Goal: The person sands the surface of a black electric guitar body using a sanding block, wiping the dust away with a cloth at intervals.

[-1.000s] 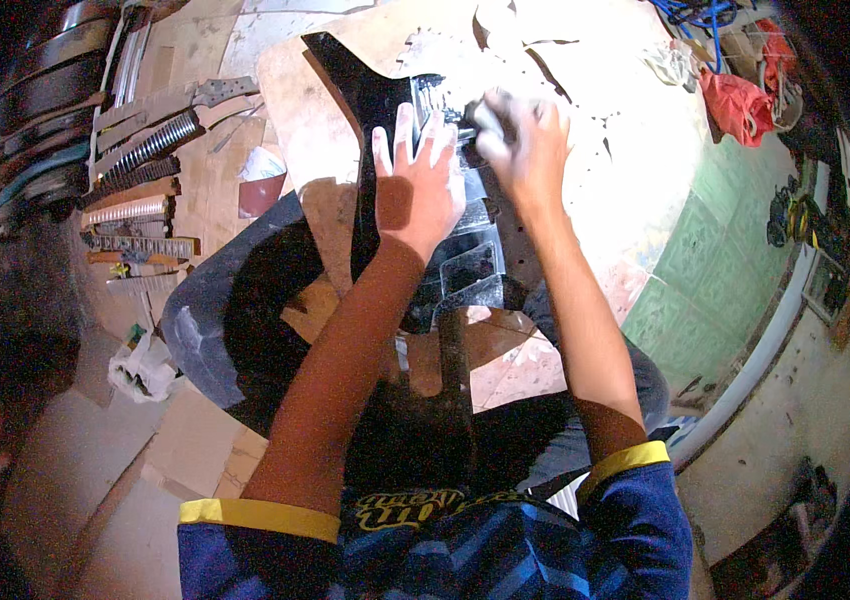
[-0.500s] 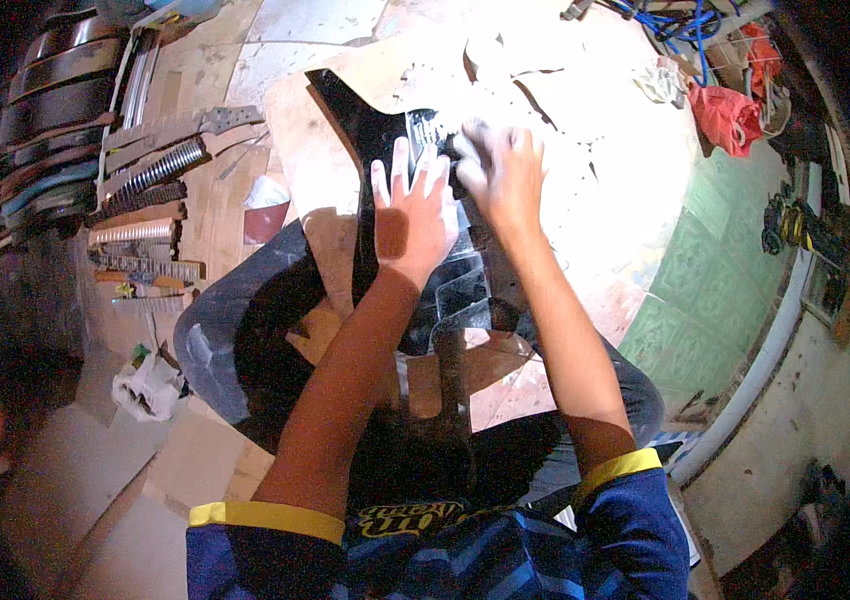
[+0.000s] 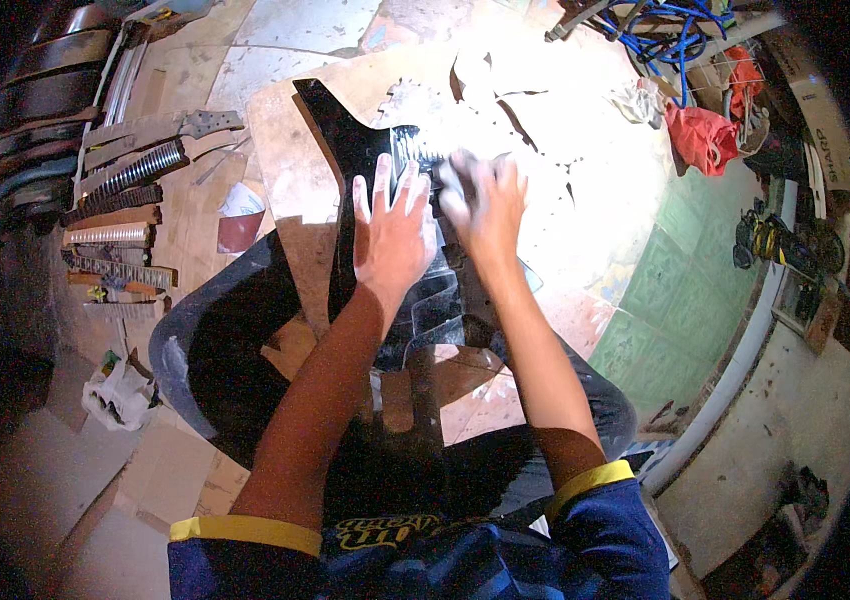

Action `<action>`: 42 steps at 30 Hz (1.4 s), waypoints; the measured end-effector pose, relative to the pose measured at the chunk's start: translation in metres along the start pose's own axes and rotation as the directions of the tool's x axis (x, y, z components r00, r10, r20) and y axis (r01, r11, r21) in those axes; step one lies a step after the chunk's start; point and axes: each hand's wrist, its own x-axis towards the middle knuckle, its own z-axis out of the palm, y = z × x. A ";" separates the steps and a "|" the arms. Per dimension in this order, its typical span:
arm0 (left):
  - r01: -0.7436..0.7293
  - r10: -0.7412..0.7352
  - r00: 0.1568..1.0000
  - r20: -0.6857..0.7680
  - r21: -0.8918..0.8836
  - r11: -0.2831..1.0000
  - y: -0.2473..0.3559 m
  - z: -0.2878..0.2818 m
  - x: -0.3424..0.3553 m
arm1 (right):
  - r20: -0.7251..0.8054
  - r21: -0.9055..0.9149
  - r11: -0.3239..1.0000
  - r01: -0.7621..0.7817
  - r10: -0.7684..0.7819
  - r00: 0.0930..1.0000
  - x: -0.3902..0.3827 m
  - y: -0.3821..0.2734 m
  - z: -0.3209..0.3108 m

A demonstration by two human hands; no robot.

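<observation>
A glossy black board with a pointed horn, shaped like an electric guitar body (image 3: 330,125), lies in front of me between my legs. My left hand (image 3: 392,235) rests palm down on it, fingers spread and dusted white. Just to its right, my right hand (image 3: 490,205) presses on the black surface with bent fingers. Motion blurs those fingertips, and a greyish shape beneath them cannot be made out. Bright glare shows on the black surface (image 3: 407,145) ahead of both hands. Shadow and my forearms hide parts of the near end.
At the left lie several guitar necks (image 3: 200,124) and a spring-like coil (image 3: 150,168), beside stacked dark curved pieces (image 3: 55,100). A dark red and white container (image 3: 240,228) stands near my left knee. Red cloth (image 3: 702,138), blue cable (image 3: 680,45) and green tiles (image 3: 690,250) are at the right.
The whole view has shifted slightly, so most things sit farther left. My right hand has moved a little over the black piece, still blurred; my left hand stays flat on it.
</observation>
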 end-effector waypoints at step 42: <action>-0.046 0.056 0.996 -0.062 0.158 0.986 0.011 0.018 0.006 | -0.406 0.383 0.844 -0.376 0.520 0.752 -0.163 0.153 -0.187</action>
